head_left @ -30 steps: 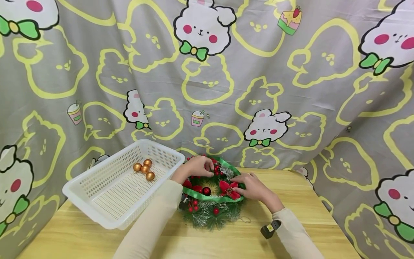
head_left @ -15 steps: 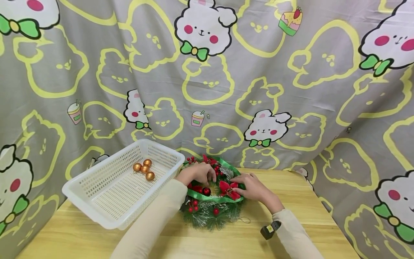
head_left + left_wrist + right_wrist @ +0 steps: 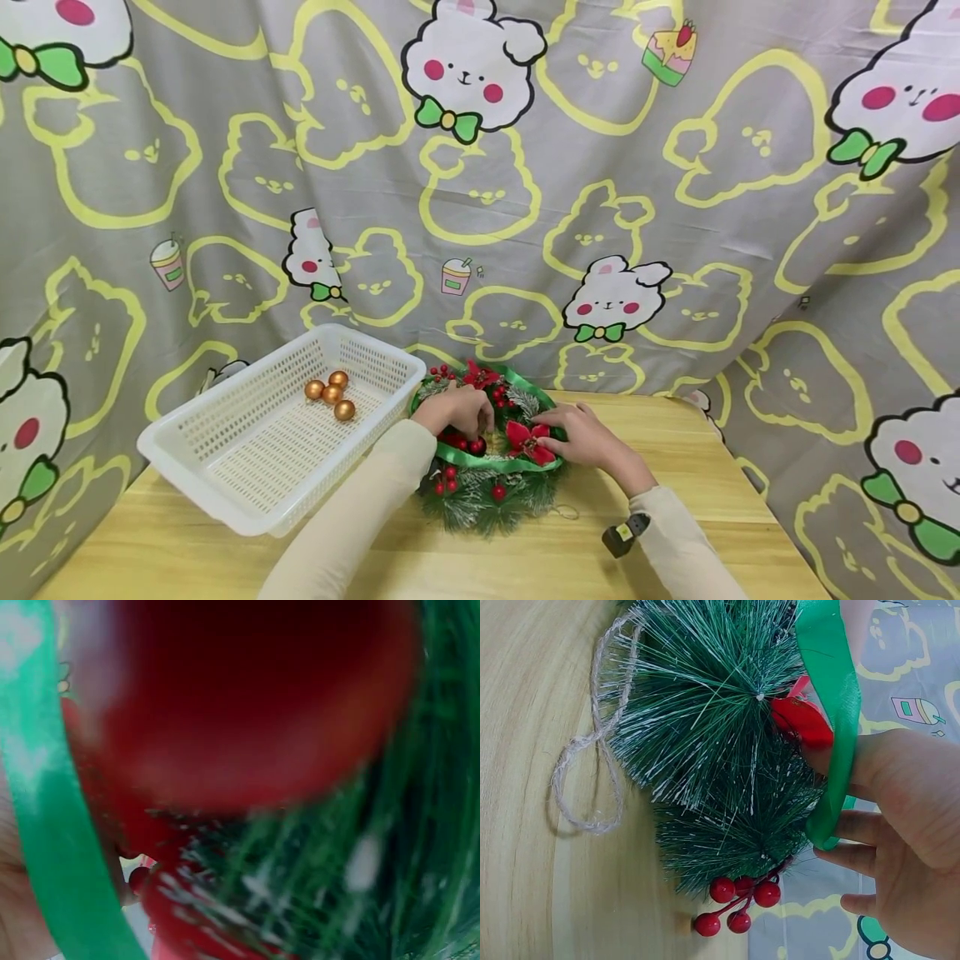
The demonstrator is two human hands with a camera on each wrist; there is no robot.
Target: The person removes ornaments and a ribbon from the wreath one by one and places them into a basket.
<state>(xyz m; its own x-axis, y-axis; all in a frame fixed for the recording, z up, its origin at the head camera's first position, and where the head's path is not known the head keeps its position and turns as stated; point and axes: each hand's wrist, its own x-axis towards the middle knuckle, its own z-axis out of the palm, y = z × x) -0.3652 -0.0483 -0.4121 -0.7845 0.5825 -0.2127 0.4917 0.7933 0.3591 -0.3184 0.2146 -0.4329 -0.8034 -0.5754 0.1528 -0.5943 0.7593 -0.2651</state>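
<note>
A green wreath [image 3: 487, 507] with frosted pine tips, red berries and red poinsettias lies on the table, a shiny green ribbon [image 3: 510, 465] running round it. Over its left inner side, my left hand [image 3: 456, 412] bends its fingers down to a red ball [image 3: 477, 447]; whether they pinch it is hidden. That ball [image 3: 262, 735] fills much of the left wrist view, blurred. At the wreath's right edge my right hand [image 3: 587, 435] grips the rim, thumb by a poinsettia [image 3: 528, 442]. In the right wrist view the ribbon [image 3: 836, 690] crosses its fingers [image 3: 855, 826].
A white perforated basket [image 3: 217, 483] stands left of the wreath, with several copper-coloured balls [image 3: 333, 393] inside. A loop of twine [image 3: 566, 512] lies by the wreath's front right. The wooden table [image 3: 705, 467] meets a patterned curtain [image 3: 487, 325] behind.
My left hand has come down and toward me, from the wreath's upper left part to the red ball. My right hand keeps its place on the right edge.
</note>
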